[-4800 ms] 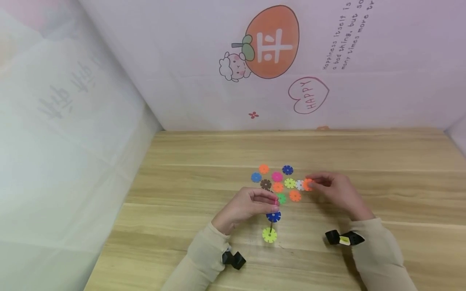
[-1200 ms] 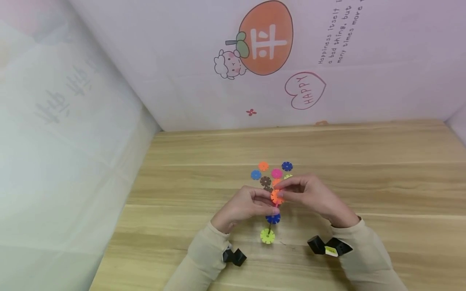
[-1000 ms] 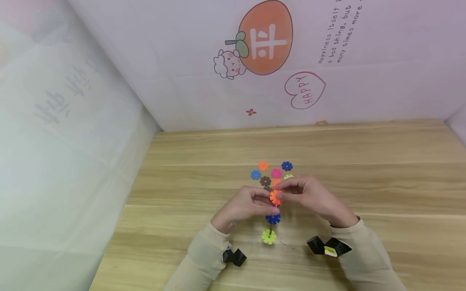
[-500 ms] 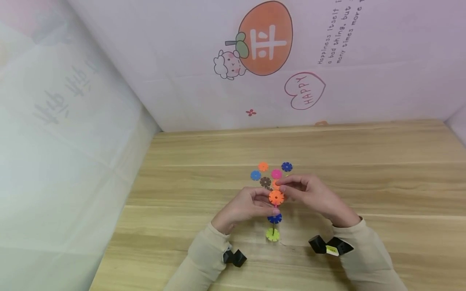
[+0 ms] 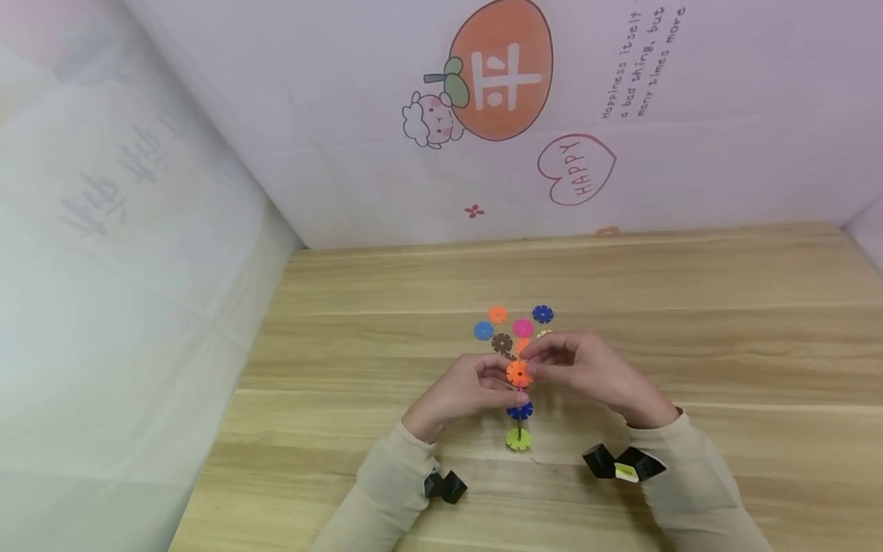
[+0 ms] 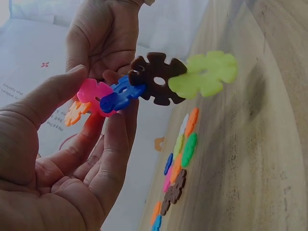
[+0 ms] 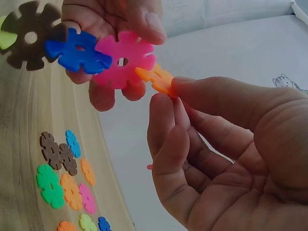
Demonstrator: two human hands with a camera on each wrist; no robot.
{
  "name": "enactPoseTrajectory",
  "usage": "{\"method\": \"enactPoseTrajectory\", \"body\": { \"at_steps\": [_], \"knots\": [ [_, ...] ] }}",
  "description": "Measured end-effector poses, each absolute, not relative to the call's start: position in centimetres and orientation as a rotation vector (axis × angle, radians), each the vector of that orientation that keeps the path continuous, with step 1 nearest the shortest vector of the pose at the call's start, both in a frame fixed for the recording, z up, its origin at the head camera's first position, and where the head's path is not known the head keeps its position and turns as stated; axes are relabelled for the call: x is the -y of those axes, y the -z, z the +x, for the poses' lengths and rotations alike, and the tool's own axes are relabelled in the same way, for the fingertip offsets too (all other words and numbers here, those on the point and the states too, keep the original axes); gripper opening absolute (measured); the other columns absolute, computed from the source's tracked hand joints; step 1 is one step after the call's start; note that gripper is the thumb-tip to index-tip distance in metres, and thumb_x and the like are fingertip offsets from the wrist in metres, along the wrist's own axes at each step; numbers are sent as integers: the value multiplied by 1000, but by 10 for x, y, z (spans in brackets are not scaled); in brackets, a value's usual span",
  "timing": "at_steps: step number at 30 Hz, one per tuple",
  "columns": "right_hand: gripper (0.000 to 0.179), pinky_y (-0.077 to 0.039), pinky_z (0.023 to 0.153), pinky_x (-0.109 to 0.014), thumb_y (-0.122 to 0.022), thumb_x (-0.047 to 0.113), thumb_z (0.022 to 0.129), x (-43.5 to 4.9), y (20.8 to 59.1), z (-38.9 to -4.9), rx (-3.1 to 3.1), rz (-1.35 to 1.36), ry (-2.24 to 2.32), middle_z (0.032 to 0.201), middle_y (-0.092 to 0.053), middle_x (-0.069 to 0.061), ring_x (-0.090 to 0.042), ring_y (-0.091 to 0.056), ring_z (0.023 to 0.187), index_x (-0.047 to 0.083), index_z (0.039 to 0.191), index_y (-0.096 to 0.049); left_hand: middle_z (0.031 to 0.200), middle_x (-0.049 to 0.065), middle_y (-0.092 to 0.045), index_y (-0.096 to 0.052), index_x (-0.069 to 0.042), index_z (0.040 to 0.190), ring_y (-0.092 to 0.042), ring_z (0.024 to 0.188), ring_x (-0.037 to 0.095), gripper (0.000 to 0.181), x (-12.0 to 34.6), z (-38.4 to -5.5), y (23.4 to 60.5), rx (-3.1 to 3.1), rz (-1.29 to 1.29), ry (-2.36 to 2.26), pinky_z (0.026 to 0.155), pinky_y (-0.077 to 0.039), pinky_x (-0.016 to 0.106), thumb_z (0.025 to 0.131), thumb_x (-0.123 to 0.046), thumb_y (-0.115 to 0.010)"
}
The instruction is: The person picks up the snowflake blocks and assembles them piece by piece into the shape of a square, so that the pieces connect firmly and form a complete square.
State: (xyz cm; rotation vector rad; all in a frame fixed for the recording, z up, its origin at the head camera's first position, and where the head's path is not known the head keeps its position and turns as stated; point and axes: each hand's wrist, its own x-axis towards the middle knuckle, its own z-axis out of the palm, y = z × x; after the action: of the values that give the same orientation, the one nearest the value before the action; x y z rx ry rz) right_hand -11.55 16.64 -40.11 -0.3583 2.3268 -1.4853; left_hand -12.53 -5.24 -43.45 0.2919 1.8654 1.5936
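Slotted plastic discs are joined in a chain held above the table: a yellow-green disc (image 6: 224, 70) at the lower end, then a brown disc (image 7: 45, 38), a dark blue disc (image 7: 79, 62), a pink disc (image 7: 127, 45) and an orange disc (image 5: 519, 373) at the top. My left hand (image 5: 469, 391) pinches the chain at the pink disc. With thumb and fingertips my right hand (image 5: 600, 372) grips the outer edge of the orange disc, whose other edge meets the pink one's rim.
Several loose discs lie on the wooden table (image 5: 372, 345) beyond my hands, among them a light blue disc (image 5: 484, 330), a brown disc (image 5: 501, 343) and a green disc (image 7: 49, 185). A printed cloth (image 5: 359, 169) stands along the back edge.
My right hand has brought the orange disc leftward from the loose discs to the chain's top. Its fingertips were off the disc half a second ago and grip it again now.
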Motion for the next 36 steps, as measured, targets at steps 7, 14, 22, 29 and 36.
{"method": "enactPoseTrajectory", "body": {
  "at_steps": [7, 14, 22, 29, 36],
  "knots": [
    [13, -55, 76, -26, -71, 11, 90, -164, 406, -118, -2355, -415, 1467, 96, -72, -6, -19, -66, 87, 7, 103, -74, 98, 3, -73, -70, -9, 106, -72, 88, 16, 26, 53, -127, 438, -1880, 298, -1576, 84, -56, 30, 82, -12, -80],
    [13, -54, 76, -25, -71, 11, 91, -163, 409, -119, -2365, -416, 1450, 97, -72, -5, -18, -65, 89, 9, 103, -74, 105, 5, -74, -71, -12, 109, -71, 94, 17, 24, 57, -130, 438, -1908, 304, -1597, 85, -58, 40, 87, -20, -77],
    [14, -55, 79, -25, -71, 13, 91, -161, 411, -119, -2349, -409, 1463, 101, -73, -5, -17, -67, 93, 10, 105, -75, 101, 5, -74, -72, -8, 106, -71, 93, 22, 19, 56, -133, 442, -1942, 282, -1695, 86, -57, 36, 89, -15, -74],
    [21, -55, 84, -32, -68, 21, 94, -170, 409, -120, -2443, -372, 1385, 109, -73, -8, -19, -67, 100, 9, 110, -74, 96, 5, -73, -73, -5, 103, -69, 96, 34, 17, 54, -132, 442, -1993, 272, -1665, 81, -57, 30, 87, -12, -75],
    [25, -57, 79, -42, -69, 12, 91, -197, 418, -130, -2772, -332, 1134, 102, -74, -15, -25, -68, 91, -2, 112, -71, 96, 3, -72, -73, -9, 104, -69, 95, 32, 19, 56, -132, 442, -2017, 253, -1626, 83, -57, 35, 87, -15, -77]
  ]
}}
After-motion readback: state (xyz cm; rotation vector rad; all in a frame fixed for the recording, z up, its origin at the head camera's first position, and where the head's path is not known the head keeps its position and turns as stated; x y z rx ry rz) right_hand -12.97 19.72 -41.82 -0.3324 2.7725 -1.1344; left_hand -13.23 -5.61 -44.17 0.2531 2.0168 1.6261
